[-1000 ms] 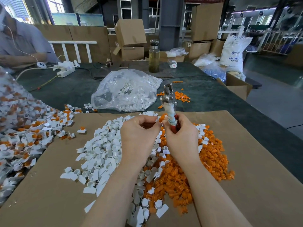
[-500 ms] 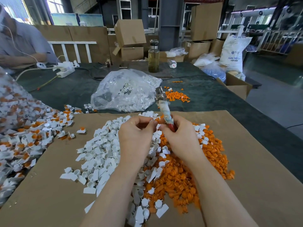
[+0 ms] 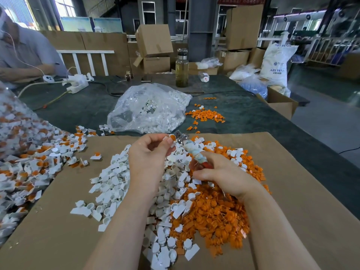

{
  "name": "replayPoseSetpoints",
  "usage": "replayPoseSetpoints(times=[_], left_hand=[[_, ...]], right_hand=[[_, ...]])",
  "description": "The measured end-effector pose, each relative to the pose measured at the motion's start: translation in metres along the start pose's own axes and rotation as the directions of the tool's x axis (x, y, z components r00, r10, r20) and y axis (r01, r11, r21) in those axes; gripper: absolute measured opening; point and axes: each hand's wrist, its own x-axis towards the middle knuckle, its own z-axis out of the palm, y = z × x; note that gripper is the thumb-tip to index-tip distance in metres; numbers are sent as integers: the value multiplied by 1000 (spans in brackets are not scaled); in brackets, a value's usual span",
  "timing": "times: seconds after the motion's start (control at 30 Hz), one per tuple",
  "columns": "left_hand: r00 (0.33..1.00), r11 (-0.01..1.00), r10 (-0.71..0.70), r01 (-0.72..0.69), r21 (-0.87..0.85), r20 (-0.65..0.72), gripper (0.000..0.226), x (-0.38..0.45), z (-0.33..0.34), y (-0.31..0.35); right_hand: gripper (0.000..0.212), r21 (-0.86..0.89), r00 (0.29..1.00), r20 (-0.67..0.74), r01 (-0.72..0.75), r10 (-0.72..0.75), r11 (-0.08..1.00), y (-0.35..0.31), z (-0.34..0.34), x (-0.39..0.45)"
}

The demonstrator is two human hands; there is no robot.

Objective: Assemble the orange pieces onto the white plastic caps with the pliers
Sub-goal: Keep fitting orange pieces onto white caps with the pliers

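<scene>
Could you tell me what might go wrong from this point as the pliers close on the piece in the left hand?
1. The left hand pinches the orange piece right beside the pliers head, so a fingertip could get nipped.
2. The piece is small and held only at the fingertips; it may slip and drop into the white caps pile.
3. The right hand grips the wrapped handles low, so aim could wobble.
</scene>
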Motion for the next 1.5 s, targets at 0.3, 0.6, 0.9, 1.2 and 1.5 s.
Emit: replayPoseSetpoints(times=[0.3,0.6,0.9,1.2,1.5], left_hand=[[1000,999,21,-21,27,16,18,1,-3,0],[1000,1000,-8,9,-16,30,20,1,-6,4],[845,758,-510,353,-548,-160,8,26,-51,14],[678,403,-695,92,-911,-239,35,44,-104,3],[680,411,-681,48,-910,-272,30,39,-107,3]], right_hand=[[22,-87,999,-3,54,-54,995,-2,6,1],[26,-154,996,-61,58,-68,986,-1,13,5],[17,-205,959,-261,55,-109,977,4,14,9],[10,-237,940,-337,-29,-55,971,13,11,14],[12,-246,920,-392,-119,14,962,17,9,17]])
